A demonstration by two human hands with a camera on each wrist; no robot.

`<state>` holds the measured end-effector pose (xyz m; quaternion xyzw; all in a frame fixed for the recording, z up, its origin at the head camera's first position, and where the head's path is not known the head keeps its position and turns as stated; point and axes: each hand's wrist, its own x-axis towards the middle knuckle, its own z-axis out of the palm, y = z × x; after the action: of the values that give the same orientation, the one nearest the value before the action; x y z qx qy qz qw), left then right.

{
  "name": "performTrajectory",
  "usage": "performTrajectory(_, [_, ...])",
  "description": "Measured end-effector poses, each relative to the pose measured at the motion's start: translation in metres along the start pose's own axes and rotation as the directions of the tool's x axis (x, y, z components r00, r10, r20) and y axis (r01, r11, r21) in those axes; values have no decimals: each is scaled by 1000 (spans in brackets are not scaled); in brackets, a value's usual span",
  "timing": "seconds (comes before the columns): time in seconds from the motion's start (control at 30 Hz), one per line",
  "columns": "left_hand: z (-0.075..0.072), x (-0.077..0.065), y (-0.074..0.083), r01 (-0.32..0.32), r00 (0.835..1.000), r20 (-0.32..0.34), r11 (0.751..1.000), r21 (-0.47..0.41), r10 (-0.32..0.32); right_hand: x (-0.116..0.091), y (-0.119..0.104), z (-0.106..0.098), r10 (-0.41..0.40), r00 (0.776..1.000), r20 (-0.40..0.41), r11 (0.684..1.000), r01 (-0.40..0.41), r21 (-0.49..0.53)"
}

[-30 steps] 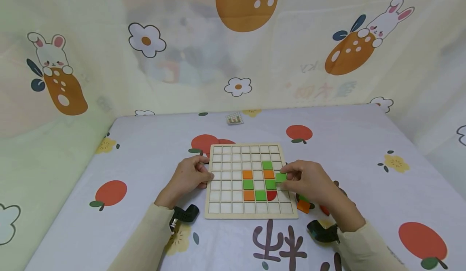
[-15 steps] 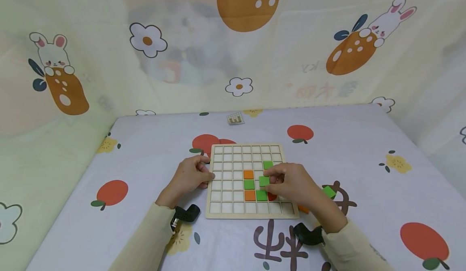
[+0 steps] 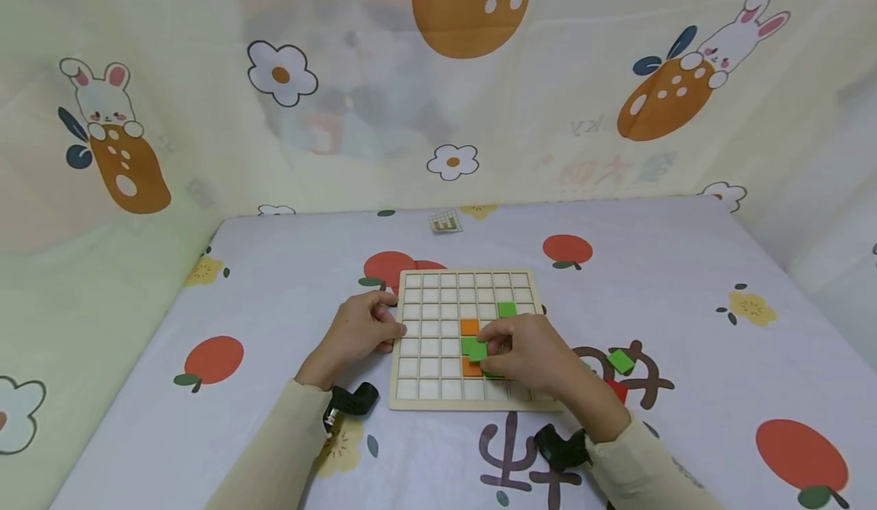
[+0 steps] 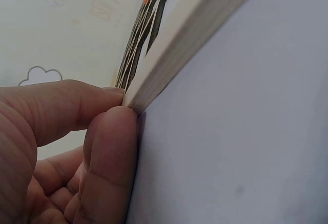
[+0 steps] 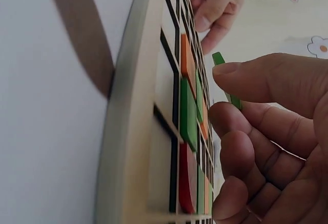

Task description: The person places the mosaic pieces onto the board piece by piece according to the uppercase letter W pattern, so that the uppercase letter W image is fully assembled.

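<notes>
A wooden grid board (image 3: pixel 395 365) lies on the table. At its left edge, the thumb and index finger of my left hand (image 3: pixel 356 331) hold the rim (image 4: pixel 169 55). Over the board my right hand (image 3: pixel 530 352) pinches a green square tile (image 3: pixel 478 352) between thumb and fingertip. The right wrist view shows this green tile (image 5: pixel 219 59) tilted and apart from the board. Orange (image 3: pixel 469 327) and green (image 3: pixel 507 310) tiles sit in the grid. A red tile with a curved edge (image 5: pixel 187 183) and other tiles are hidden from the head view by my right hand.
Right of the board, a loose green tile (image 3: pixel 620 361) and a red piece (image 3: pixel 618 390) lie on the patterned cloth (image 3: pixel 288 266). A small card with a grid picture (image 3: pixel 445 222) rests near the back edge. A printed curtain (image 3: pixel 370 114) stands behind.
My right hand has moved left with the green tile, from the board's right edge to above its middle. The left hand keeps its place on the rim.
</notes>
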<state>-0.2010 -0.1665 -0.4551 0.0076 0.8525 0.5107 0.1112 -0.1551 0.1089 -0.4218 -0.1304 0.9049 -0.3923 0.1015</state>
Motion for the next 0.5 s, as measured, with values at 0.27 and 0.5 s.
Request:
performTrajectory(0.27, [1, 1, 1, -5, 1000, 3, 1000, 8, 5, 4, -6, 8, -4, 1000, 27, 1000, 5, -12])
performTrajectory(0.5, [0, 0, 0, 1, 1000, 2, 1000, 3, -1, 7, -11, 17, -27, 998, 53, 999, 28, -24])
